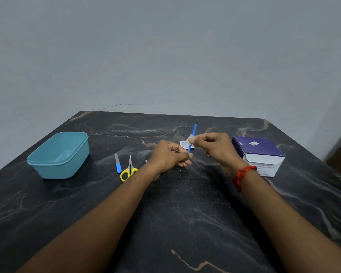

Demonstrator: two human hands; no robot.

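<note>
My left hand [168, 155] grips the lower end of a thin blue tool [194, 129] that points up and away from me, its dark tip at the top. My right hand [215, 146] pinches a small pale swab pad [190, 139] against the tool's shaft, about halfway up. Both hands hover just above the dark marble table [185, 203], near its middle. A red thread band [242, 175] circles my right wrist.
A teal plastic tub [59, 154] stands at the left. A nail file with a blue handle [118, 163] and yellow-handled scissors [128, 171] lie left of my left hand. A purple and white alcohol swab box [260, 154] sits at the right. A torn white wrapper [183, 144] lies behind the hands.
</note>
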